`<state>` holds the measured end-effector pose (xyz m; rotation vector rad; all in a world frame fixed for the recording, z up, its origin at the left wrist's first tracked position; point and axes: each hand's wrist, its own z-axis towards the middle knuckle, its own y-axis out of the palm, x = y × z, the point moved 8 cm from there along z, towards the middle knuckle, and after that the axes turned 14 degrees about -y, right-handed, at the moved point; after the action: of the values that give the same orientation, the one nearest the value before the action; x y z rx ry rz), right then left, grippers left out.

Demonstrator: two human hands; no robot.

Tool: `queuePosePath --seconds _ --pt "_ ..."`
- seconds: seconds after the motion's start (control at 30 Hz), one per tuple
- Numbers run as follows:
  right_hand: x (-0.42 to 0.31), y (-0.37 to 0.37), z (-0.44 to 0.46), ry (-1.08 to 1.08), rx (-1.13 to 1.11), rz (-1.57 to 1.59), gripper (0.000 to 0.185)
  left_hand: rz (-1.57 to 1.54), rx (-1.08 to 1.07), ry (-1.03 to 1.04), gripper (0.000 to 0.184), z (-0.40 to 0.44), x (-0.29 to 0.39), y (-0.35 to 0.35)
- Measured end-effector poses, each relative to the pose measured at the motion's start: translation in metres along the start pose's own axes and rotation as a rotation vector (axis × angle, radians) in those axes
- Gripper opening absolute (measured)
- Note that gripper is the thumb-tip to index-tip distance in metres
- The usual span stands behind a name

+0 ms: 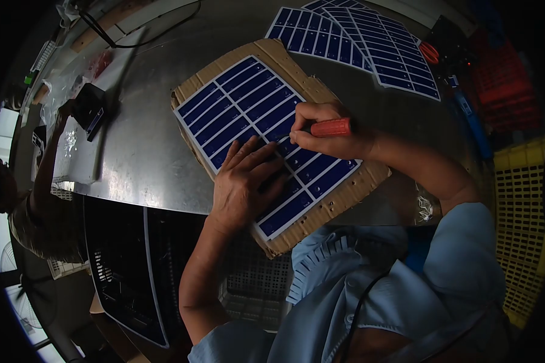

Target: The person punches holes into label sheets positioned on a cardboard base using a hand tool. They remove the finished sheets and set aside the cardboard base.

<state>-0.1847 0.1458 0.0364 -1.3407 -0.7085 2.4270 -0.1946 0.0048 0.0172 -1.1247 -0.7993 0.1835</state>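
A sheet of dark blue labels (215,112) with white borders lies on a piece of corrugated cardboard (290,66) on the metal table. My left hand (243,184) rests flat on the sheet's lower left half, fingers spread. My right hand (327,130) is closed round a red-handled screwdriver (332,127). Its thin shaft points left, toward the sheet's middle, near my left fingertips. Whether the tip touches the sheet I cannot make out. Small light marks show on several labels below my right hand.
More blue label sheets (399,51) overlap at the table's far right, beside red-handled scissors (429,52). A blue tool (470,115), a red crate (502,72) and a yellow crate (524,224) stand right. At left, another person's hand (65,111) holds a black box (89,109).
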Motion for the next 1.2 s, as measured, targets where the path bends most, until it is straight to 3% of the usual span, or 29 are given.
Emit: queuePosePath --seconds 0.27,0.57,0.67,1.07,1.2 --pt "-0.009 0.011 0.018 -0.022 -0.156 -0.061 0.011 0.010 -0.008 0.000 0.027 0.001 0.001 0.001" --pt "0.003 -0.002 0.007 0.009 0.063 -0.030 0.014 -0.008 -0.021 0.004 0.027 0.001 0.001 0.000" --pt "0.004 -0.009 0.009 -0.081 0.166 -0.006 0.014 -0.006 -0.017 0.009 0.026 0.000 0.001 0.000" --pt "0.013 0.005 0.023 0.008 0.041 -0.031 0.015 -0.020 -0.027 0.018 0.026 0.000 0.001 0.000" --pt "-0.002 0.010 0.032 -0.158 0.003 -0.139 0.012 -0.017 -0.028 0.025 0.026 0.000 0.000 0.001"
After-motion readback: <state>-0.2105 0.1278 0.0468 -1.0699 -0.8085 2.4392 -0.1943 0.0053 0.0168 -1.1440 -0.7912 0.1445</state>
